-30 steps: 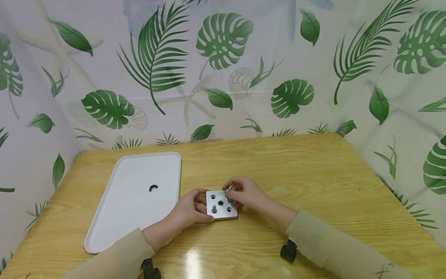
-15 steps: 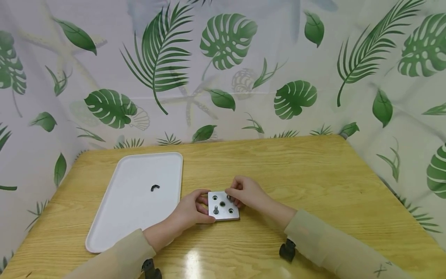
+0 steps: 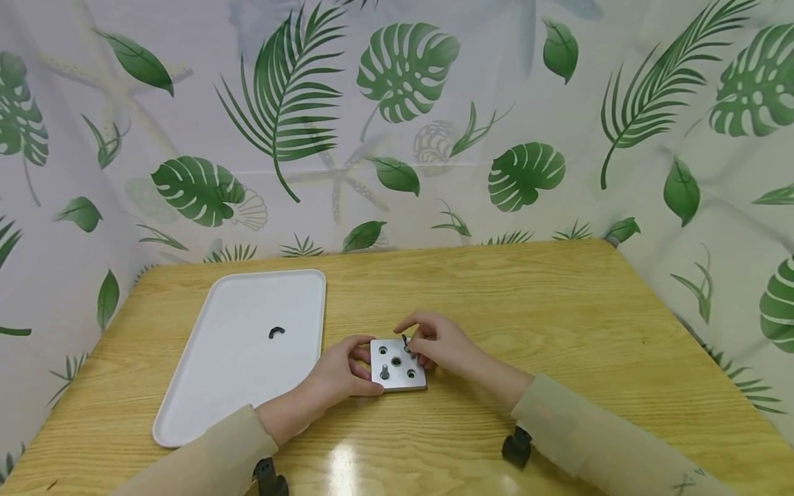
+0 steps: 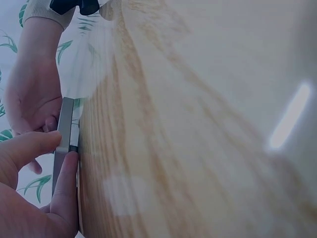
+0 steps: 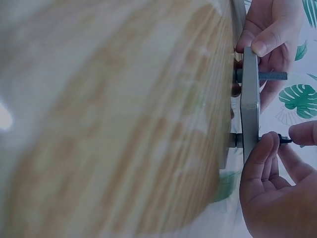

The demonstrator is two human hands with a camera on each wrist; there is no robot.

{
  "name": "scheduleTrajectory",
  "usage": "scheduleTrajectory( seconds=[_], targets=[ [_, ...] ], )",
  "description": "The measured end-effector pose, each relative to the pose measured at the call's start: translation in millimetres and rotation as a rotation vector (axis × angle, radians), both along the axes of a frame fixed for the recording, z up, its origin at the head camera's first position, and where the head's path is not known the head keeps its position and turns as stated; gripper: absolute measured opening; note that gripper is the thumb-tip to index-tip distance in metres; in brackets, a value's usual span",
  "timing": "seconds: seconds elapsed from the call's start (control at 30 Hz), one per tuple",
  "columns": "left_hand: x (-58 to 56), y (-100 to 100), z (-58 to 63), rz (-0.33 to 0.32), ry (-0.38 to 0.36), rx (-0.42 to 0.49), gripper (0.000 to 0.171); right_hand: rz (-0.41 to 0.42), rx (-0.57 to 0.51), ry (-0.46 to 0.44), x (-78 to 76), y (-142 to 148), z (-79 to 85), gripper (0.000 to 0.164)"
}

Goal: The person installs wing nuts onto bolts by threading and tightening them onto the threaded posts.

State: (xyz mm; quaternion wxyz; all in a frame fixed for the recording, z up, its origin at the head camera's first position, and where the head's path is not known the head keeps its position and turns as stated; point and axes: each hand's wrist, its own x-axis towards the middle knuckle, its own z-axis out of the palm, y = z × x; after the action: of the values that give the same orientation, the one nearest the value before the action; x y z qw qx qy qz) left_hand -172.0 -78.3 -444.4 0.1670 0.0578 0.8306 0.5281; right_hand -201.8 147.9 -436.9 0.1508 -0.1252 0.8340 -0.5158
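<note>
Two bolts stand in a square metal plate [image 3: 398, 372], the plate at about mid-desk [image 3: 558, 310].

Head view: near-left bolt [image 3: 384, 373] upright; far-right bolt [image 3: 407, 347] partly covered by fingers. Far-left hole [image 3: 382, 350], centre hole [image 3: 395, 362] and near-right hole [image 3: 411, 373] also visible in the plate. Left hand [image 3: 338, 366]: grip clamped on the plate's left side, thumb at the near-left corner. Right hand [image 3: 448, 346]: at the far-right bolt, fingers curled about a small dark piece [image 3: 405, 339] at its top. White tray [image 3: 242, 375] lies left of the plate; on it, toward its right side, a black curved piece [image 3: 276, 332]. Leaf-print cloth [image 3: 434, 193] along the far side.

Left wrist view: plate edge-on, held by the left hand, one digit on it and another at its desk side. Right hand on the far side of the plate.

Right wrist view: bolt heads [image 5: 237, 75] between plate and desk; threaded shank of the near-left bolt projects from the opposite face. Right grip together on the dark piece; fingers hide much of it, so its seating on the thread is unclear.
</note>
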Motion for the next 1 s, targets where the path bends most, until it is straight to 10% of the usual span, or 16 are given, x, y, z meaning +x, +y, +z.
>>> scheduleTrajectory(
  seconds=[1.0],
  targets=[
    [1.6,-0.7,3.6,-0.015,0.013,-0.001,0.083,-0.162,0.167,0.012,1.9,-11.2,3.7,0.026]
  ],
)
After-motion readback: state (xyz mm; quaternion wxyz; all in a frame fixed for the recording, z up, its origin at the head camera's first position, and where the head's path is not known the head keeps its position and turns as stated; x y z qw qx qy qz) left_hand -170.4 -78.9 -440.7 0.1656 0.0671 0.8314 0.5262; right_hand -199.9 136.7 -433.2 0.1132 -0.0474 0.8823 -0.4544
